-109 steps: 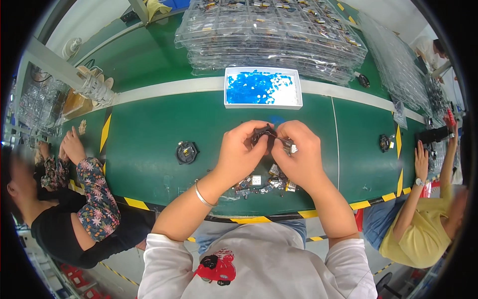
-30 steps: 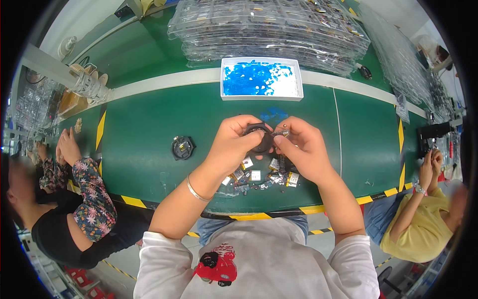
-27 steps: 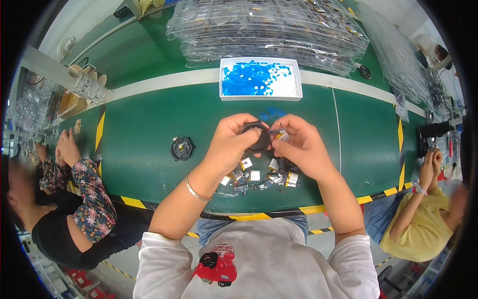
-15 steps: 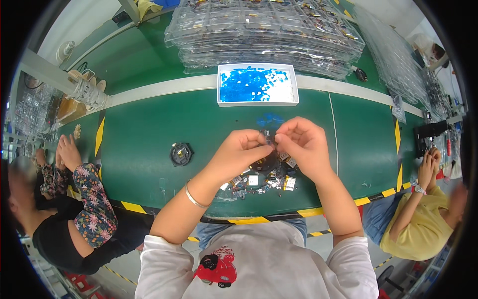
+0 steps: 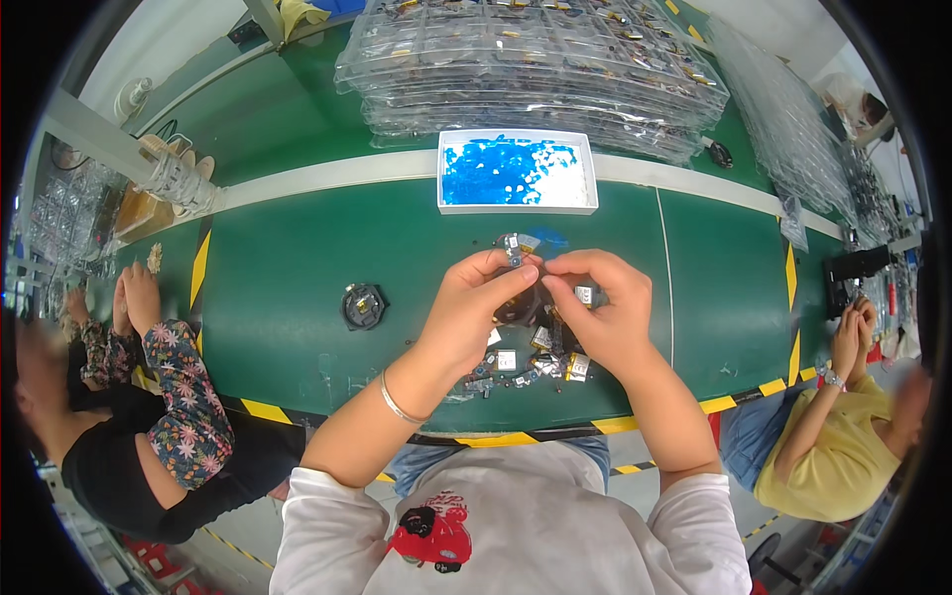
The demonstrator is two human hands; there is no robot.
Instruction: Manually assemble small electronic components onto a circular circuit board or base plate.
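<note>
Above the bench, my left hand pinches a small circuit board between thumb and forefinger. Beside it, my right hand has thumb and forefinger closed at the board's right side; whatever lies between them is too small to make out. A dark round part shows under both hands, partly hidden. Small silver battery packs and little boards lie in a loose heap nearer to me. Just beyond my fingertips are pieces of blue film.
A black round housing sits to the left. Behind my hands stands a white box with blue pieces, before stacked clear trays. Striped tape edges the green bench. People work at left and right.
The small circuit board now stands up clearly above my left fingers, with that hand turned slightly. My right fingers have dropped a little and stay close to the left ones.
</note>
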